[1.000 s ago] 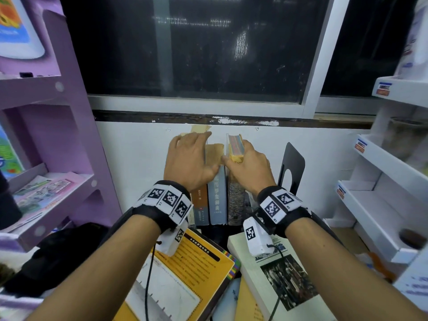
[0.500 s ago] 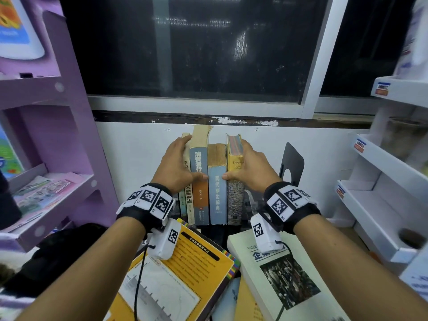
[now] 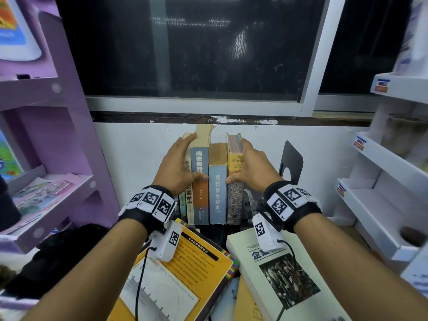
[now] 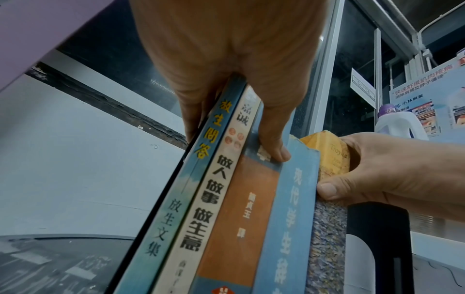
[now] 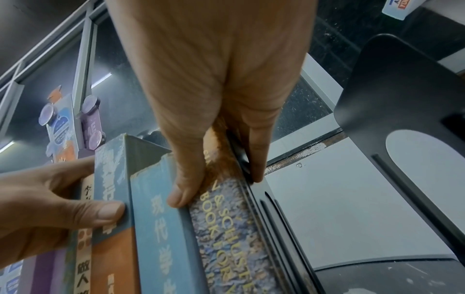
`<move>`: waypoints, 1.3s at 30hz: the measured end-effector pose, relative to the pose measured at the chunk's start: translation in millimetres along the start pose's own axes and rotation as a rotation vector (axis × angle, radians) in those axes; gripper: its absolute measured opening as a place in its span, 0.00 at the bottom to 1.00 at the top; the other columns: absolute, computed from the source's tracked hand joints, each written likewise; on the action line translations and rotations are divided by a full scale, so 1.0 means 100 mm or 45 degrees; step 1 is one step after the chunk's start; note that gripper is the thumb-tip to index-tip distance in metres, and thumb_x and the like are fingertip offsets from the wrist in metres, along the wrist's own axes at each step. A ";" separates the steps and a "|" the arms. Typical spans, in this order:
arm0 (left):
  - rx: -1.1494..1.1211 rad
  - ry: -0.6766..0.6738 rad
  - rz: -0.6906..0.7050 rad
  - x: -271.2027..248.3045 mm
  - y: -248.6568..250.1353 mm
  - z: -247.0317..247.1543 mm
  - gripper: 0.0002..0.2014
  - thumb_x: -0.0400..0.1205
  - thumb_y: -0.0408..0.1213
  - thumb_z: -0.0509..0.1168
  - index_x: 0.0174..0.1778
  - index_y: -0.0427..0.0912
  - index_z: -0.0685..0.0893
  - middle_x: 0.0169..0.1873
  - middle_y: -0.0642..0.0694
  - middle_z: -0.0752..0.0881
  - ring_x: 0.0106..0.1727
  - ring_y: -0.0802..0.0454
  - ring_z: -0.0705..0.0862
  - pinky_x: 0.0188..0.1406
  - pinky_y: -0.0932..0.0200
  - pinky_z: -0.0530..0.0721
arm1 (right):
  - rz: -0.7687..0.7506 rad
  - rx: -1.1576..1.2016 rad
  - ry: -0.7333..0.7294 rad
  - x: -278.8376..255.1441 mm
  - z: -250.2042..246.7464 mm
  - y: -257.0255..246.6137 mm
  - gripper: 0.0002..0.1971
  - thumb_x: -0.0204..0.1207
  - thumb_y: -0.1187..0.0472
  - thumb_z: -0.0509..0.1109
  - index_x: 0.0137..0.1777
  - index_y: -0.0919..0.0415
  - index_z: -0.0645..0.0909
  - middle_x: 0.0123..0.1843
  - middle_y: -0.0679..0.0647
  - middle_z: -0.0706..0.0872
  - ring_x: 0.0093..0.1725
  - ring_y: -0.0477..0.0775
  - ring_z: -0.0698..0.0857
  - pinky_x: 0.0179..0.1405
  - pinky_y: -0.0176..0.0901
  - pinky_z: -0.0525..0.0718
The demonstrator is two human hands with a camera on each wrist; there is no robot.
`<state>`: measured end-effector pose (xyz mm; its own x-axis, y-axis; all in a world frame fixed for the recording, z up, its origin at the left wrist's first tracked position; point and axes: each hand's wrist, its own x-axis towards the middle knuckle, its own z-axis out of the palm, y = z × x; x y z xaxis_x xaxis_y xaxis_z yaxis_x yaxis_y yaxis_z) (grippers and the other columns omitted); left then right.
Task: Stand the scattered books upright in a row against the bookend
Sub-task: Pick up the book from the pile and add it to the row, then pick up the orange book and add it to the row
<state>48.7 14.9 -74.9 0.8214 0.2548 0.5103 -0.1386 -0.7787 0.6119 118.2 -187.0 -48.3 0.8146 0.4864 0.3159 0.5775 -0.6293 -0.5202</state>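
Several books (image 3: 217,181) stand upright in a row against the white wall, spines toward me. My left hand (image 3: 178,167) holds the left end of the row, fingers flat on the outer cover and thumb across the orange-and-blue spine (image 4: 251,199). My right hand (image 3: 252,167) grips the right end, with its thumb by the mottled Troyka book (image 3: 235,200) and its fingers on that book's outer side (image 5: 254,155). The black metal bookend (image 3: 290,163) stands to the right, with a gap between it and the row.
A yellow book (image 3: 185,274) and a white book (image 3: 284,274) lie flat in front of the row, others under them. A purple shelf unit (image 3: 69,135) stands at the left, white shelves (image 3: 382,205) at the right. A dark window (image 3: 196,54) is above.
Both hands have come down from the tops of the books to the two ends of the row, so the spines now show. The row stands straighter.
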 end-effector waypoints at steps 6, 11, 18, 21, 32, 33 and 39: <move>-0.036 0.019 -0.001 -0.01 -0.01 0.00 0.52 0.59 0.46 0.84 0.76 0.62 0.62 0.77 0.48 0.70 0.77 0.45 0.70 0.71 0.37 0.75 | 0.016 0.002 0.029 -0.05 0.03 -0.01 0.55 0.55 0.55 0.89 0.79 0.58 0.58 0.65 0.59 0.83 0.62 0.60 0.82 0.60 0.53 0.83; -0.045 0.032 0.020 -0.03 0.04 -0.02 0.52 0.60 0.42 0.84 0.78 0.57 0.64 0.77 0.49 0.70 0.77 0.47 0.69 0.73 0.40 0.73 | 0.044 0.006 0.060 -0.09 0.04 -0.05 0.54 0.55 0.53 0.89 0.78 0.60 0.59 0.64 0.60 0.83 0.61 0.61 0.82 0.56 0.49 0.81; -0.009 0.019 -0.006 -0.05 0.05 -0.03 0.52 0.60 0.44 0.84 0.78 0.59 0.62 0.78 0.48 0.68 0.80 0.46 0.65 0.75 0.38 0.70 | 0.059 0.027 0.073 -0.11 0.05 -0.09 0.53 0.57 0.54 0.88 0.78 0.60 0.59 0.62 0.61 0.83 0.58 0.60 0.82 0.53 0.50 0.81; -0.007 0.016 -0.023 -0.06 0.08 -0.04 0.52 0.61 0.45 0.84 0.79 0.56 0.62 0.78 0.48 0.68 0.80 0.47 0.64 0.76 0.38 0.69 | 0.058 0.035 0.073 -0.12 0.04 -0.10 0.53 0.57 0.55 0.88 0.78 0.60 0.59 0.62 0.61 0.83 0.58 0.60 0.82 0.55 0.50 0.82; -0.059 -0.208 -0.089 -0.31 0.11 -0.27 0.51 0.69 0.37 0.79 0.82 0.55 0.55 0.78 0.48 0.67 0.78 0.48 0.67 0.71 0.38 0.75 | 0.062 0.097 -0.029 -0.22 -0.05 -0.13 0.46 0.68 0.56 0.81 0.81 0.55 0.58 0.59 0.56 0.85 0.54 0.55 0.84 0.52 0.41 0.79; -0.068 -0.222 -0.096 -0.34 0.12 -0.29 0.51 0.69 0.36 0.79 0.82 0.55 0.54 0.78 0.48 0.67 0.78 0.49 0.68 0.71 0.38 0.76 | 0.053 0.116 -0.027 -0.26 -0.05 -0.14 0.46 0.69 0.57 0.81 0.82 0.55 0.57 0.59 0.56 0.86 0.54 0.55 0.84 0.53 0.41 0.80; -0.112 -0.335 -0.221 -0.57 0.23 -0.43 0.50 0.75 0.31 0.74 0.83 0.54 0.46 0.78 0.46 0.69 0.74 0.46 0.73 0.65 0.46 0.81 | 0.054 0.232 -0.013 -0.54 -0.12 -0.17 0.38 0.72 0.61 0.77 0.79 0.53 0.63 0.67 0.57 0.83 0.50 0.53 0.86 0.53 0.41 0.79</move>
<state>-25.2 6.9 -63.7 0.9501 0.2136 0.2273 -0.0220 -0.6809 0.7320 65.0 -210.2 -47.4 0.8369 0.4685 0.2832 0.5226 -0.5298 -0.6680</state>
